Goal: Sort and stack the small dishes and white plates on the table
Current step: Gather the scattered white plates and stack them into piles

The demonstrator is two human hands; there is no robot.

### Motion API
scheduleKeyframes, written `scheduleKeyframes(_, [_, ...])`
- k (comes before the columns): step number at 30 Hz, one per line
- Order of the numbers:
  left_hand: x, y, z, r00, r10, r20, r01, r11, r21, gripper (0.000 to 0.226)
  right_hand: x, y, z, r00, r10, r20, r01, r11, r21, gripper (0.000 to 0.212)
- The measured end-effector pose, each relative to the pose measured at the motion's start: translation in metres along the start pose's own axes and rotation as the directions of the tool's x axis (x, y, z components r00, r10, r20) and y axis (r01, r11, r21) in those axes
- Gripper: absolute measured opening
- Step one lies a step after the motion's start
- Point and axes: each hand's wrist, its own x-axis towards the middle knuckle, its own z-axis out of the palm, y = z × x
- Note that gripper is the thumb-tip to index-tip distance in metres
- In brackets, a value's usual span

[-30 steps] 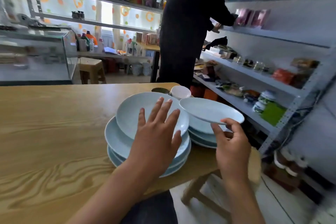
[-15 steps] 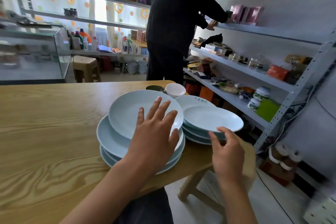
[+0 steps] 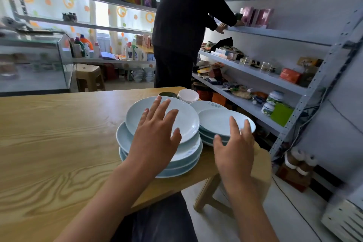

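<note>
Two stacks of pale plates sit at the right end of the wooden table [image 3: 49,133]: a bigger stack [image 3: 161,155] and a smaller stack [image 3: 214,124]. The left hand [image 3: 155,137] lies spread on the bigger one, gripping nothing; the right hand [image 3: 233,149], open, touches the smaller stack's rim. Small dishes [image 3: 186,95] stand behind. Stocked shelves [image 3: 255,72] line the room.

two plate stacks [image 3: 161,155] [image 3: 220,124], two small dishes [image 3: 188,95] [image 3: 168,95], two hands [image 3: 155,139] [image 3: 233,153]

two stacks of pale blue-white plates sit side by side at the wooden table's [image 3: 59,133] corner, the large stack [image 3: 161,155] left, the smaller stack [image 3: 212,122] right. small dishes [image 3: 188,95] stand just behind them.
</note>
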Motion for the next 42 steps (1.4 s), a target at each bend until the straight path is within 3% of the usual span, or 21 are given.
scheduleKeyframes(7, [-0.027,-0.057,-0.042,0.987,-0.117,-0.113,0.129,0.986,0.106,0.049,-0.037,-0.109,0.011,0.917,-0.398,-0.028,0.395,0.897,0.197,0.061])
scheduleKeyframes(16, [-0.115,-0.189,-0.117,0.884,-0.393,-0.254,0.453,0.854,0.255,0.049,-0.126,-0.248,0.080,0.654,-0.756,-0.003,0.687,0.593,0.419,0.059])
scheduleKeyframes(22, [-0.180,-0.262,-0.145,0.773,-0.550,-0.316,0.632,0.716,0.298,0.050,-0.181,-0.305,0.138,0.499,-0.859,0.112,0.699,0.476,0.533,0.059])
scheduleKeyframes(29, [-0.215,-0.350,-0.180,0.512,-0.756,-0.408,0.858,0.434,0.273,0.059,-0.224,-0.346,0.185,0.298,-0.851,0.432,0.637,0.514,0.575,0.063])
scheduleKeyframes(33, [-0.208,-0.393,-0.192,0.428,-0.803,-0.414,0.892,0.300,0.339,0.064,-0.224,-0.355,0.196,0.258,-0.850,0.459,0.647,0.505,0.571,0.058])
scheduleKeyframes(37, [-0.200,-0.415,-0.199,0.355,-0.828,-0.434,0.904,0.186,0.384,0.066,-0.225,-0.353,0.201,0.296,-0.829,0.475,0.603,0.548,0.580,0.060])
scheduleKeyframes(39, [-0.196,-0.419,-0.197,0.392,-0.791,-0.470,0.887,0.190,0.420,0.064,-0.223,-0.353,0.202,0.304,-0.820,0.485,0.580,0.563,0.589,0.061])
scheduleKeyframes(42, [-0.186,-0.428,-0.194,0.522,-0.660,-0.540,0.846,0.320,0.427,0.051,-0.222,-0.354,0.203,0.303,-0.811,0.501,0.540,0.579,0.611,0.061])
